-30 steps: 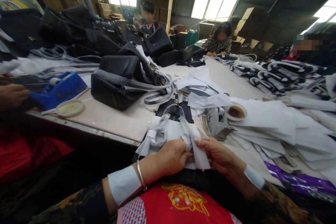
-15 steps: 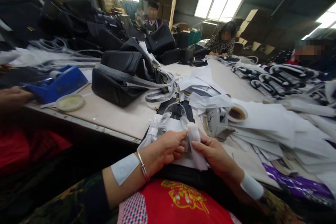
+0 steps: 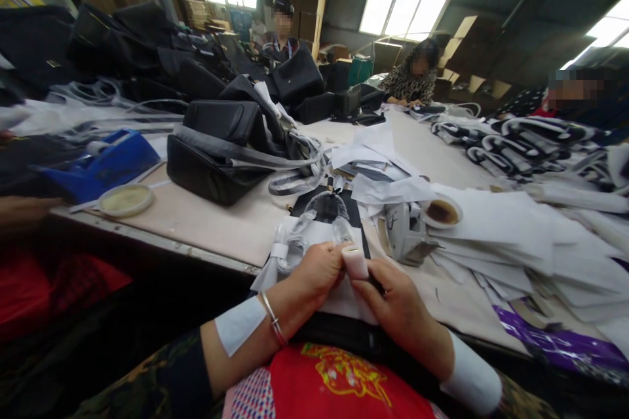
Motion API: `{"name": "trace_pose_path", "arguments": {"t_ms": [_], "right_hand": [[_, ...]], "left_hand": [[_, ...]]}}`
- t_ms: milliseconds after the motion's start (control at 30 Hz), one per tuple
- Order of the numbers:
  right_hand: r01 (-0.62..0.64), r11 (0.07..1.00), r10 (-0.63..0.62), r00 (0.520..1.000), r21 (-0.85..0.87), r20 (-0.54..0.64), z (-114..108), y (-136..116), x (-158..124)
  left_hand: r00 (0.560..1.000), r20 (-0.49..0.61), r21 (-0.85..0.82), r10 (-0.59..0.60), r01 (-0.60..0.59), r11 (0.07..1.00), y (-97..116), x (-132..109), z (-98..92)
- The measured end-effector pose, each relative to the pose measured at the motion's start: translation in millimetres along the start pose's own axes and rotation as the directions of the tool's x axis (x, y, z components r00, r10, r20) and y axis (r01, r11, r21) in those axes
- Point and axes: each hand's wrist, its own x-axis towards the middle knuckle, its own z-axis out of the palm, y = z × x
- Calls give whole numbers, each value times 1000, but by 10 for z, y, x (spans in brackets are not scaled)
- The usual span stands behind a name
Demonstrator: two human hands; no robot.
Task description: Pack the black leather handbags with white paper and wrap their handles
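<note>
At lower centre of the frame, gripping white wrap (image 3: 358,266), long axis near-vertical, from its right with right hand (image 3: 399,294); meeting its left edge with curled left hand (image 3: 315,275), grasp unclear.

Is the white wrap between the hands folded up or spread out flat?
Folded, maybe rolled: the white wrap makes a narrow bundle between left hand and right hand, with a curled edge on top.
</note>
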Motion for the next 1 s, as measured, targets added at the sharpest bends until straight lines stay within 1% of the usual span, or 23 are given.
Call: {"name": "trace_pose_path", "arguments": {"t_ms": [33,67,133,167,233,300,433,500,533,600,667,700,733,800,833,900,1000], "right_hand": [[-68,996,69,998,55,-12,-27,-6,-4],[-143,982,146,989,121,-13,-57,-13,-4],[-265,931,268,963,252,23,-110,-31,4],[-299,906,299,953,300,46,-127,-40,12],[-337,871,328,941,358,87,-132,-55,33],[-384,827,371,922,410,115,-107,-56,57],[-471,649,464,867,598,179,-35,-9,101],[-494,603,491,848,626,197,-19,28,121],[-509,601,505,839,616,202,-15,46,131],[-533,612,526,826,585,202,-7,72,147],[-522,636,531,830,568,168,9,83,157],[-505,659,527,839,558,136,21,83,160],[-484,685,518,849,544,103,32,80,160],[-450,737,497,867,505,47,51,77,154],[-444,756,488,872,481,38,53,80,148],[-454,778,471,879,434,74,34,106,129],[-468,799,410,884,379,227,-65,186,109]], "left_hand": [[997,-39,118,65,-60,991,13,-24,-8],[990,-58,251,131,-112,961,23,-49,-18],[972,-34,474,233,-189,860,22,-93,-34],[963,0,538,268,-226,812,12,-110,-40],[948,67,596,311,-288,749,-25,-130,-44],[939,111,624,327,-321,712,-64,-142,-47],[928,189,668,320,-360,651,-87,-167,-77],[924,235,662,301,-379,647,-62,-178,-105],[928,247,656,281,-373,656,-44,-182,-120],[944,253,630,210,-326,704,-10,-185,-146],[962,237,605,137,-257,754,9,-186,-155],[967,222,608,125,-237,758,9,-187,-150],[970,201,625,134,-233,745,3,-189,-139],[969,142,686,200,-242,686,-24,-191,-103],[965,119,713,233,-247,657,-42,-190,-82],[959,99,734,267,-251,631,-77,-185,-46],[960,125,720,252,-263,642,-110,-170,-19]]}}
